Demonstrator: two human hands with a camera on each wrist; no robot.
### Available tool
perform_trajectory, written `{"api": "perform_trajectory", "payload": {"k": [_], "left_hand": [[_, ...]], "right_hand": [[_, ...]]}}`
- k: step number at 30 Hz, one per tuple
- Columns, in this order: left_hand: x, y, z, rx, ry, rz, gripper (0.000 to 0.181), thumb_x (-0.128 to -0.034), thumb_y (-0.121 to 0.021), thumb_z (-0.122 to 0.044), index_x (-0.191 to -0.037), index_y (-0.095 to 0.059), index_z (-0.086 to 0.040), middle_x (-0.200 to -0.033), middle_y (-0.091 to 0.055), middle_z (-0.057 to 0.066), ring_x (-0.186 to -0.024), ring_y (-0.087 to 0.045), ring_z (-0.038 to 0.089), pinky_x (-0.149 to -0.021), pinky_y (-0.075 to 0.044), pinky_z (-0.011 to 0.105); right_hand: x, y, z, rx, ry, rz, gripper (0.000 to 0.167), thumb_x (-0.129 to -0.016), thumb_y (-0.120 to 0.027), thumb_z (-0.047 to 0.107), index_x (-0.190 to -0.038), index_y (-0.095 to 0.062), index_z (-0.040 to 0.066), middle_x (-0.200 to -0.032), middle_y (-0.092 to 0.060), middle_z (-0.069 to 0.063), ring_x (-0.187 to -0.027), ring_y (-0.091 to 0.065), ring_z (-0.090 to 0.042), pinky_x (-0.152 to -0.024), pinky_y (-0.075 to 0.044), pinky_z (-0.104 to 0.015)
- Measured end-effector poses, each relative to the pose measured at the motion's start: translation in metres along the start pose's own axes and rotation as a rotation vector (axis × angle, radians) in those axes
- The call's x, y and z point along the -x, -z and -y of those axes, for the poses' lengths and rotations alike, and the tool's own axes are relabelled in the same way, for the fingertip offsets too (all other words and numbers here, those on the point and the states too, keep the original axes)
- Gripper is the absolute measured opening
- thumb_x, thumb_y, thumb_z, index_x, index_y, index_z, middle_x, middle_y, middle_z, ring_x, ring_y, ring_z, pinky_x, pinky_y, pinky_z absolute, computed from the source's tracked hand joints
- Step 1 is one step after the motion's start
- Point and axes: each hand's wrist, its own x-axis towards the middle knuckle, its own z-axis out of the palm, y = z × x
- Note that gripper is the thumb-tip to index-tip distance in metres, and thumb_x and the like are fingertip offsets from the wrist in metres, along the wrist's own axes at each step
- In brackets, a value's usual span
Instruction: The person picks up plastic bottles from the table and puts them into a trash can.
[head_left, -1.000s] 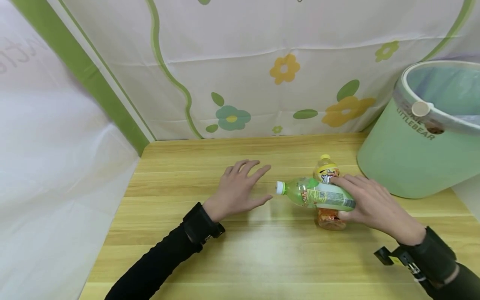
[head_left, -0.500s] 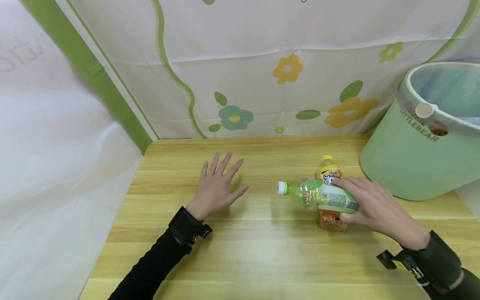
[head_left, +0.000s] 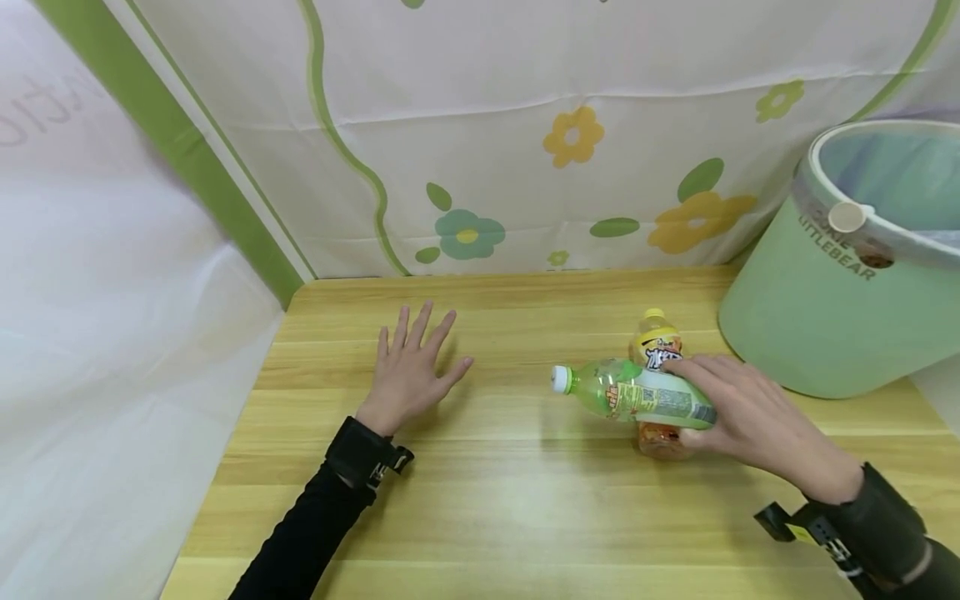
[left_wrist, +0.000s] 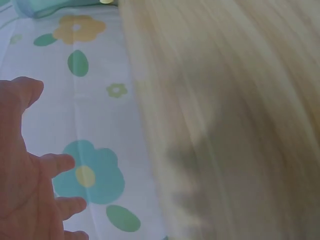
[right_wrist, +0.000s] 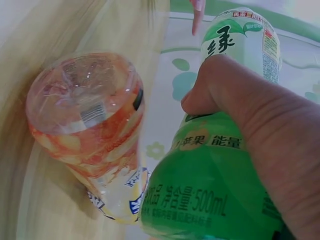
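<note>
My right hand (head_left: 738, 408) grips a green plastic bottle (head_left: 645, 392) near its base, the white cap pointing left. In the right wrist view my thumb (right_wrist: 230, 90) lies across the label of that bottle. Beneath it in the head view, a second bottle (head_left: 660, 333) with a yellow cap and orange-red label lies on the table, its middle hidden by the green one. Over the left part of the table my left hand (head_left: 408, 371) is spread with straight fingers and holds nothing; in the left wrist view its fingers (left_wrist: 62, 162) show at the left edge.
A light green bin (head_left: 840, 308) with a liner stands at the right, beyond the right hand. Behind the wooden table (head_left: 495, 517) hangs a white cloth (head_left: 480, 142) with flower prints. Another white cloth (head_left: 127, 358) hangs along the left side.
My left hand has moved left, away from the green bottle's cap, with its fingers spread. The right hand and the green bottle stay nearly in place.
</note>
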Motion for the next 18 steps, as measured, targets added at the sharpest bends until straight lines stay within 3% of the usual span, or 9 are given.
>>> {"api": "perform_trajectory", "payload": {"k": [10, 15, 18], "left_hand": [[0.001, -0.005, 0.002, 0.020, -0.003, 0.000, 0.076, -0.1005, -0.039, -0.068, -0.164, -0.026, -0.027, -0.168, -0.012, 0.012, -0.152, 0.002, 0.039, -0.114, -0.005, 0.069], [0.001, -0.006, 0.001, 0.020, -0.006, 0.003, 0.077, -0.1000, -0.039, -0.069, -0.164, -0.025, -0.027, -0.168, -0.011, 0.011, -0.151, -0.002, 0.042, -0.114, -0.005, 0.069], [0.001, -0.006, 0.001, 0.020, -0.013, -0.005, 0.078, -0.0997, -0.039, -0.069, -0.163, -0.027, -0.026, -0.168, -0.012, 0.011, -0.151, -0.005, 0.043, -0.114, -0.007, 0.069]], "right_hand": [[-0.005, 0.027, 0.001, 0.040, 0.025, -0.032, 0.087, -0.054, -0.094, 0.021, -0.132, -0.060, 0.006, -0.109, -0.066, -0.015, -0.081, -0.061, -0.027, -0.057, -0.045, -0.041], [-0.010, 0.050, -0.005, 0.091, 0.034, -0.082, 0.085, -0.051, -0.092, 0.023, -0.129, -0.061, 0.005, -0.105, -0.066, -0.017, -0.078, -0.061, -0.030, -0.055, -0.044, -0.043], [-0.012, 0.063, -0.008, 0.107, 0.034, -0.099, 0.082, -0.056, -0.090, 0.030, -0.129, -0.062, 0.004, -0.106, -0.066, -0.018, -0.080, -0.061, -0.033, -0.056, -0.045, -0.046]]}}
